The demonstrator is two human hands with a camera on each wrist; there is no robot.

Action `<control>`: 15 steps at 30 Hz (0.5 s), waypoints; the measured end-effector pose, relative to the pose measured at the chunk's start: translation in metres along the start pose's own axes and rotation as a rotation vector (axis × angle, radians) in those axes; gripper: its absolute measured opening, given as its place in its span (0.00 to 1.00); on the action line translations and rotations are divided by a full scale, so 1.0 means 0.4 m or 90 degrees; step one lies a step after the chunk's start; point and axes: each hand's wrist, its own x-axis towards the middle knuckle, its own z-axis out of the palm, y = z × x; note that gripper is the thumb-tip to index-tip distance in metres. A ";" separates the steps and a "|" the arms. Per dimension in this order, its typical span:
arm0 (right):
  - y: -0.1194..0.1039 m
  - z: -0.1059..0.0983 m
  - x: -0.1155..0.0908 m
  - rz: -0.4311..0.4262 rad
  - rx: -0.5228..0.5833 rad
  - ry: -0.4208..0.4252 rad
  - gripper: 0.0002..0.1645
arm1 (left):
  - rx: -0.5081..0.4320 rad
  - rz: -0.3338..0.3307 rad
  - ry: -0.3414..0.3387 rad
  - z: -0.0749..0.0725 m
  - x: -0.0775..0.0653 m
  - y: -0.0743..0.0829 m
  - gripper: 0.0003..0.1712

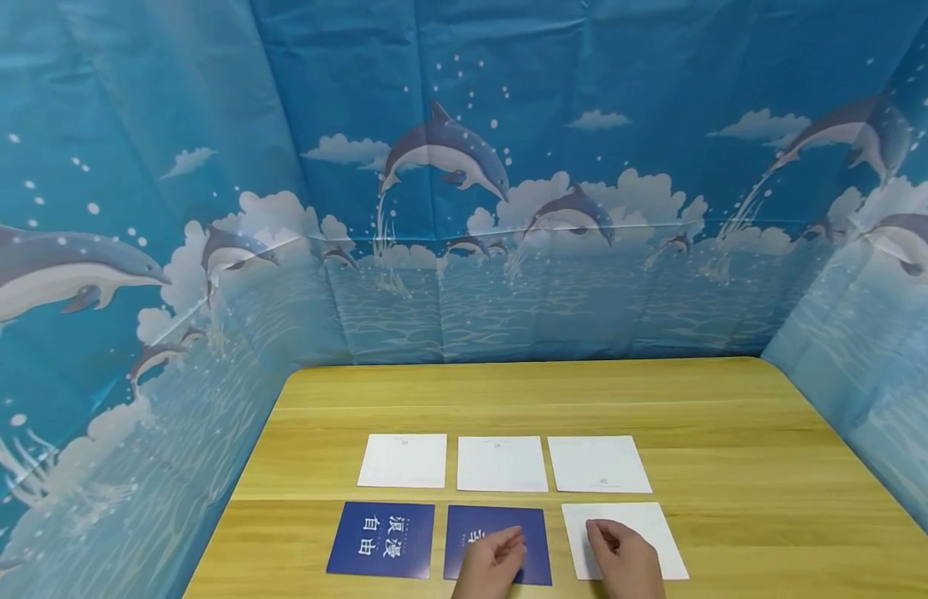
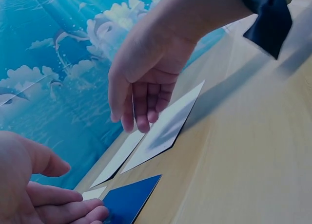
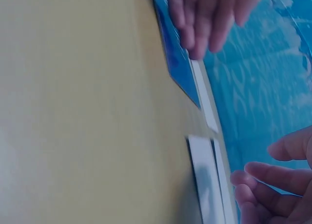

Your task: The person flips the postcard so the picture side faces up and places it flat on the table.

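My left hand [image 1: 494, 561] hovers over the middle card of the front row, a dark blue card [image 1: 535, 541] with white characters that it partly covers. Its fingers [image 2: 63, 207] are loosely bent with nothing between them. Over the white card [image 1: 658, 532] at the front right is my right hand [image 1: 627, 561], fingers relaxed and holding nothing; in the left wrist view its shadow falls on that card. Left of both hands lies another dark blue card [image 1: 344, 541] printed with large white characters.
Behind the front row, three white cards lie side by side: a left one [image 1: 402, 462], a middle one [image 1: 501, 466] and a right one [image 1: 599, 464], each with a small mark. All lie flat on the wooden table [image 1: 763, 466]. A dolphin-printed blue sheet [image 1: 524, 291] encloses its back and sides.
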 end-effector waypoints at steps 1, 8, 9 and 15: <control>0.005 -0.007 0.004 0.005 0.002 0.010 0.15 | 0.003 0.005 -0.005 0.003 0.003 -0.001 0.22; 0.043 -0.049 0.029 0.033 0.006 0.061 0.16 | 0.015 -0.010 -0.043 0.026 0.019 0.004 0.22; 0.048 -0.053 0.032 0.042 0.006 0.067 0.17 | 0.014 -0.013 -0.049 0.030 0.021 0.006 0.22; 0.074 -0.082 0.046 0.065 0.006 0.088 0.19 | 0.032 0.005 -0.057 0.052 0.029 0.025 0.22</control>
